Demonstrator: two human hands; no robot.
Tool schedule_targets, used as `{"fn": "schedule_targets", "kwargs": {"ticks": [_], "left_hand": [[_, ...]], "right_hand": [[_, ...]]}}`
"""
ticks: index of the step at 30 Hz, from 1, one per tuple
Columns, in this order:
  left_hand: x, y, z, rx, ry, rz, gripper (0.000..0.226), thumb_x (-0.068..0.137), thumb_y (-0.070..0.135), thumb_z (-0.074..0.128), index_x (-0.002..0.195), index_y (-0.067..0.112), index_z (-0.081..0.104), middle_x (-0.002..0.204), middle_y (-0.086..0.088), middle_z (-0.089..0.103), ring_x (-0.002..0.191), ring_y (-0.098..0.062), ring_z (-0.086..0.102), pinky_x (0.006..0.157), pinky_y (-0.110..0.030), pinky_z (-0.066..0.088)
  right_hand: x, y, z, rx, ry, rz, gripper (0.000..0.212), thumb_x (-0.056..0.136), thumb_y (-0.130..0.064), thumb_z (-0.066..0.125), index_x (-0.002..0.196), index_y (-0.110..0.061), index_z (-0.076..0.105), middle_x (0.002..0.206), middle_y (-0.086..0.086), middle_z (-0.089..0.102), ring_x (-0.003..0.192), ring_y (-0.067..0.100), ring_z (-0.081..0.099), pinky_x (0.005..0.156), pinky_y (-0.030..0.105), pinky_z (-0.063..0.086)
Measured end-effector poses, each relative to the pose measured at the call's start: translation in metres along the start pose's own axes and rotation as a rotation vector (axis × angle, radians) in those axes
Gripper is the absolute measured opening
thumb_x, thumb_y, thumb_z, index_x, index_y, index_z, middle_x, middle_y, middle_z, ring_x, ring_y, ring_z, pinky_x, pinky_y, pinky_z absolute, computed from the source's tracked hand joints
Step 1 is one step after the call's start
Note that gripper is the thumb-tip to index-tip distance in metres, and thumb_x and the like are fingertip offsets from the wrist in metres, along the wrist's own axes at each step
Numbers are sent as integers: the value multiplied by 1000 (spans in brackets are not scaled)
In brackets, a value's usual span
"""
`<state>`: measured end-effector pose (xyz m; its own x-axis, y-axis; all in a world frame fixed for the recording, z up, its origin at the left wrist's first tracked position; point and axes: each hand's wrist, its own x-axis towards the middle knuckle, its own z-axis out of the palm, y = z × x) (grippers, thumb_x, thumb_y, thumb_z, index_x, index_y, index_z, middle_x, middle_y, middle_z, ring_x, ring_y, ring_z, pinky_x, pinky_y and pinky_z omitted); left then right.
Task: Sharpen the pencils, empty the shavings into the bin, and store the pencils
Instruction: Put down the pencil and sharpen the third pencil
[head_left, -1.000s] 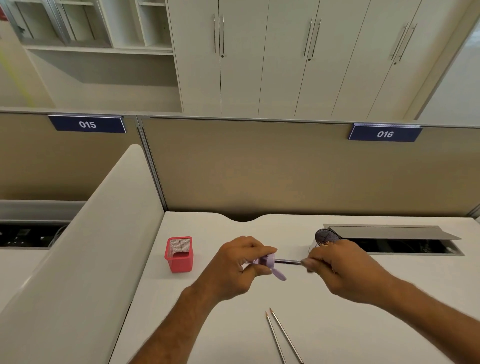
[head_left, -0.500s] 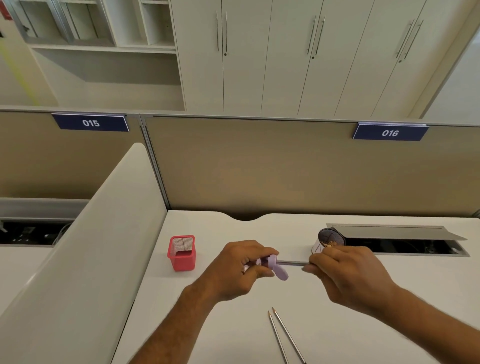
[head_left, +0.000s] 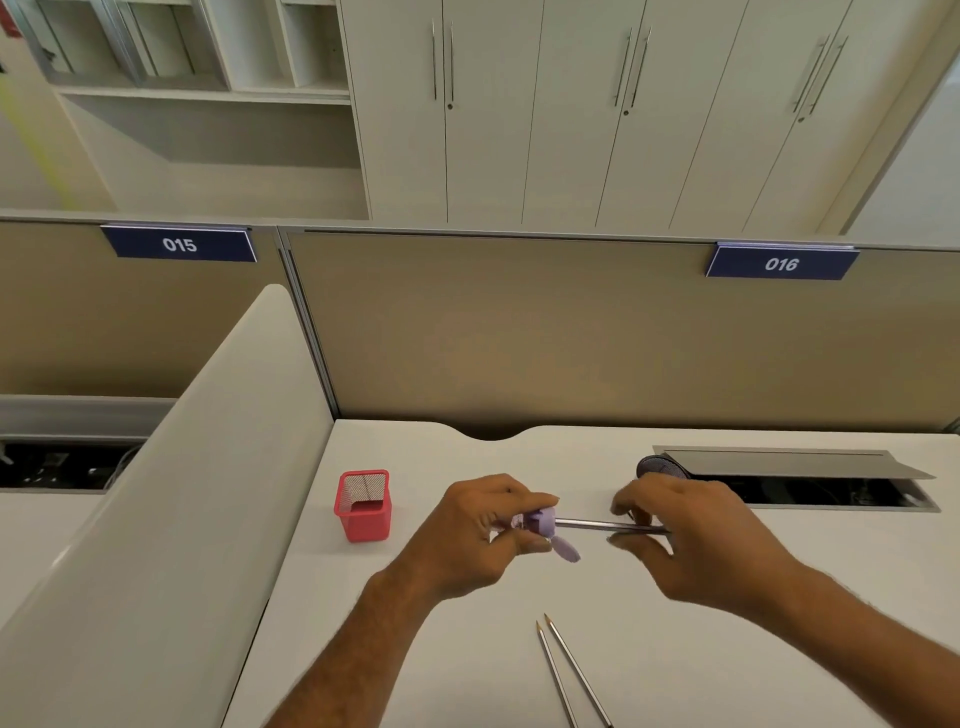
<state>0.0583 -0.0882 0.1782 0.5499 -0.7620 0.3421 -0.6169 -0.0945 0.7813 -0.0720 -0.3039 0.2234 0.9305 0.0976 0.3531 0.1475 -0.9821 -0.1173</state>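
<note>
Three pencils show in the head view: two lie side by side on the white tabletop near its front edge, points away from the person, and a third pencil is held between the hands. That one runs nearly level, left to right, its tip end inside the lilac sharpener and its shaft reaching back under the right hand. The left hand has its grip closed on the sharpener, thumb over the top. The right hand's fingers look loosened around the shaft, and I cannot tell whether they pinch it. Any turning, I judge, falls to the right hand along that long axis, while the left holds the sharpener steady. The red mesh holder stands to the left, apart from both hands. A dark round container, perhaps the bin, sits just behind the right hand beside an open cable hatch. Beyond are a beige partition numbered 016 and pale cupboards.
</note>
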Motion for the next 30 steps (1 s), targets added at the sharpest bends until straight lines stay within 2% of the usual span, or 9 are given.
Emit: {"fn": "schedule_targets", "kwargs": {"ticks": [4, 6, 8, 11, 15, 18, 21, 25, 30], "left_hand": [[-1, 2, 0, -39, -38, -58, 31, 84, 25, 69, 114, 19, 70, 97, 11, 69, 86, -5, 62, 72, -12, 48], [-1, 2, 0, -24, -34, -50, 31, 84, 22, 71, 114, 20, 70, 97, 15, 68, 87, -3, 62, 74, -12, 48], [-1, 0, 1, -13, -18, -33, 32, 82, 19, 73, 114, 21, 70, 100, 13, 69, 91, -5, 63, 79, -17, 52], [1, -3, 2, 7, 42, 17, 34, 79, 11, 75, 111, 21, 72, 100, 5, 70, 93, -9, 63, 82, -21, 54], [3, -7, 4, 67, 170, 128, 29, 80, 10, 75, 106, 22, 74, 100, 8, 71, 94, -7, 60, 78, -25, 55], [3, -10, 3, 75, 204, 155, 30, 80, 10, 75, 107, 22, 73, 101, 9, 71, 96, -7, 59, 77, -28, 55], [2, -13, 1, 82, 224, 151, 30, 79, 7, 76, 106, 21, 73, 101, 9, 71, 97, -9, 59, 77, -31, 54], [2, -16, -4, 109, 307, 139, 26, 78, 13, 78, 102, 24, 73, 101, 16, 69, 97, -10, 59, 78, -39, 53], [4, -16, -5, 205, 380, 116, 18, 83, 30, 72, 100, 28, 70, 100, 19, 70, 97, -9, 58, 80, -42, 45]], "right_hand": [[-7, 3, 9, -156, 172, -218, 13, 84, -24, 70, 77, -13, 70, 62, -1, 63, 47, 24, 53, 39, 31, 43], [-9, 4, 12, -148, 186, -224, 15, 84, -24, 69, 76, -12, 70, 59, 1, 62, 47, 25, 54, 38, 33, 44], [-9, 5, 13, -67, 131, -156, 21, 86, -31, 63, 73, -15, 70, 54, -2, 60, 45, 22, 54, 37, 30, 43], [-5, 6, 11, 81, -1, -20, 30, 87, -41, 57, 66, -21, 66, 47, -4, 52, 43, 17, 44, 40, 24, 35], [1, 2, 6, 370, -166, 168, 24, 91, -33, 62, 72, -21, 70, 51, -5, 65, 39, 10, 49, 42, 14, 35], [4, -4, 0, 517, -330, 296, 23, 97, -25, 57, 79, -18, 71, 58, -1, 71, 33, 10, 52, 42, 24, 47], [7, -6, -5, 552, -419, 348, 24, 100, -24, 52, 84, -18, 70, 59, 0, 71, 33, 10, 53, 43, 24, 47], [7, -5, -8, 621, -478, 404, 25, 102, -21, 46, 91, -18, 68, 62, 1, 72, 36, 14, 55, 46, 24, 48], [3, -10, -1, 770, -435, 531, 23, 102, -16, 46, 91, -16, 67, 71, 10, 74, 52, 24, 68, 48, 30, 50]]}}
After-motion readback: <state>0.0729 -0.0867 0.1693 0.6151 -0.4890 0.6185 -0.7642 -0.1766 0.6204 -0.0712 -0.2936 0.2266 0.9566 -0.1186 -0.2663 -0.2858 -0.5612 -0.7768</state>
